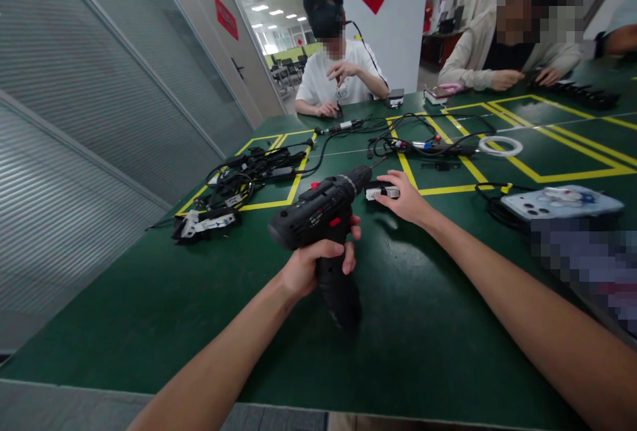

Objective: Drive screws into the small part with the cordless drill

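Note:
My left hand (318, 262) is wrapped round the grip of a black cordless drill (323, 209), which is tilted with its chuck pointing away and to the right. A thin bit (379, 162) sticks out of the chuck. Beyond the drill, my right hand (402, 199) grips a small white and black block-shaped part (382, 190) at the table, fingers on its right end. The bit's tip lies close above this part in the picture; whether they touch I cannot tell.
The green table (199, 325) carries yellow tape lines. Tangled black cables (259, 169) lie on the left, with black and white parts (206, 222) in front. Corded tools (423, 147) and a white ring (500, 146) lie farther back. A phone (562, 204) is at right. Two people sit opposite.

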Available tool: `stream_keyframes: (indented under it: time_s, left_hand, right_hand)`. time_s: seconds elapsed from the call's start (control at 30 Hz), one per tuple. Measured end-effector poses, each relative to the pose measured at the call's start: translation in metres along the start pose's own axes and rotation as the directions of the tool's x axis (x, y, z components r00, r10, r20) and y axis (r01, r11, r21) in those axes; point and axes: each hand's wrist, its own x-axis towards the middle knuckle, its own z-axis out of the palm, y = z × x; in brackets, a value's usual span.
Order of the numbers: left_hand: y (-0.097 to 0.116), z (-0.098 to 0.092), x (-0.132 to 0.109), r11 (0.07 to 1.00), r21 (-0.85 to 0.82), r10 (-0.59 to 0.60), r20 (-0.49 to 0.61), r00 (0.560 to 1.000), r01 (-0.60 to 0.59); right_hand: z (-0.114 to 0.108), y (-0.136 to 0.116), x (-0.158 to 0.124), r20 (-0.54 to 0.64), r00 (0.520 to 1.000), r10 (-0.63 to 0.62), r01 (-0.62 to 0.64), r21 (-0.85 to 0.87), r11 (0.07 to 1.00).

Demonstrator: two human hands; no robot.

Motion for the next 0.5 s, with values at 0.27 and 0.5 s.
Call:
stream_keyframes:
  time_s: [0.27,0.5]
  left_hand:
    - [-0.003,0.003,0.0,0.996,-0.021,-0.084,-0.034,0.996,0.083]
    - [-0.003,0.001,-0.001,0.995,-0.002,-0.096,-0.058,0.994,0.096]
  right_hand:
    - [0.003,0.01,0.003,-0.061,0.998,0.017,-0.016,0.016,1.0]
    - [0.002,0.018,0.021,-0.054,0.993,0.101,-0.1,0.014,0.995]
